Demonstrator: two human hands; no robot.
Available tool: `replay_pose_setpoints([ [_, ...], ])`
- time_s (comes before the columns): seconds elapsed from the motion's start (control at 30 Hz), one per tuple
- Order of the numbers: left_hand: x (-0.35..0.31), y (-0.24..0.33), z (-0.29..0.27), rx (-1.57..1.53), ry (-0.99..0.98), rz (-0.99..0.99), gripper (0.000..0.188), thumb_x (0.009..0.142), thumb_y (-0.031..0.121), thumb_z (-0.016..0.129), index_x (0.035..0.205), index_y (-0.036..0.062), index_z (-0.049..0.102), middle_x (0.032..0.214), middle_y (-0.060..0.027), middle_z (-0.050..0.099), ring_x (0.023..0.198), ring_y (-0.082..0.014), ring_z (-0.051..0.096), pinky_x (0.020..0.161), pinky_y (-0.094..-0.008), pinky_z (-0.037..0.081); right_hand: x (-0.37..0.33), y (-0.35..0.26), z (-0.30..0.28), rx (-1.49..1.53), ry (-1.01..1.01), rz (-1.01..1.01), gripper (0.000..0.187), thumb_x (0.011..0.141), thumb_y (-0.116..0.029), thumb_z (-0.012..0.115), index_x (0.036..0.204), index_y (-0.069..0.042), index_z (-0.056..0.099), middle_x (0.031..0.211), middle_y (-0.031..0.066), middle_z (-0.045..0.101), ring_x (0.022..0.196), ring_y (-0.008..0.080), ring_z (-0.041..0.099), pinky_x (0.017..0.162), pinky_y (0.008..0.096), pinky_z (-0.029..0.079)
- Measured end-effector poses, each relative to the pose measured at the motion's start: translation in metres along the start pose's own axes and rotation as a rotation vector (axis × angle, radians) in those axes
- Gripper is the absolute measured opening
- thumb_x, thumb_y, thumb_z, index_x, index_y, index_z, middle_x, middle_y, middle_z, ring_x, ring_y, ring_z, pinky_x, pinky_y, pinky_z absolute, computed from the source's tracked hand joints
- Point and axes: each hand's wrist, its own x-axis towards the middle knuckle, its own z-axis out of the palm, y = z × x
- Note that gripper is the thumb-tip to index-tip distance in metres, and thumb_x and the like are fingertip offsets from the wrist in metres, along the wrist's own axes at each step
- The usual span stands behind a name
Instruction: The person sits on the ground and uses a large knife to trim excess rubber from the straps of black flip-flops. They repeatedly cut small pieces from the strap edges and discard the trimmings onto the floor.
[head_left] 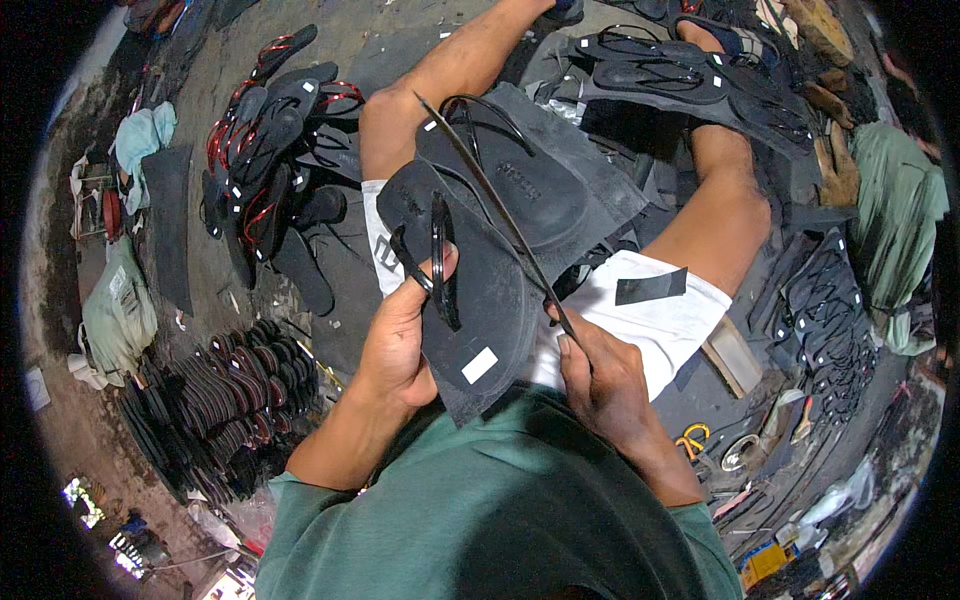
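Note:
My left hand is closed around a black flip-flop, its thumb under the glossy strap. A small white sticker lies near the heel, and a corner of rough black rubber juts out past the sole there. A long, narrow knife is gripped in my right hand. Its blade runs up and to the left along the sole's right edge; whether it touches the rubber I cannot tell. Beyond it, another black flip-flop lies on a black rubber sheet across my lap.
Strapped flip-flops are heaped at the far left, some with red straps. Stacked soles stand at near left. More flip-flops lie far right, and a pile of black straps sits right. Yellow-handled scissors lie by my right forearm.

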Motion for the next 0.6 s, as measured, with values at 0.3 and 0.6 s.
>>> replay_pose_setpoints([
  [0.3, 0.016, -0.018, -0.02, 0.187, 0.068, 0.051, 0.042, 0.1, 0.037, 0.062, 0.124, 0.0022, 0.063, 0.113, -0.0134, 0.073, 0.099, -0.0265, 0.072, 0.092, -0.0416, 0.057, 0.019, 0.015, 0.012, -0.118, 0.0, 0.023, 0.008, 0.088, -0.004, 0.064, 0.092, -0.001, 0.058, 0.077, 0.0204, 0.063, 0.065, 0.0401, 0.063, 0.056, 0.0497, 0.05],
  [0.6, 0.017, -0.021, -0.002, 0.113, 0.132, 0.012, 0.035, 0.098, 0.021, 0.067, 0.123, -0.0028, 0.06, 0.105, -0.0106, 0.071, 0.092, -0.0198, 0.072, 0.082, -0.0341, 0.06, 0.027, 0.048, 0.023, -0.225, -0.168, -0.11, 0.026, 0.083, -0.003, 0.066, 0.108, 0.004, 0.063, 0.102, 0.0235, 0.066, 0.095, 0.0417, 0.064, 0.085, 0.0457, 0.05],
])
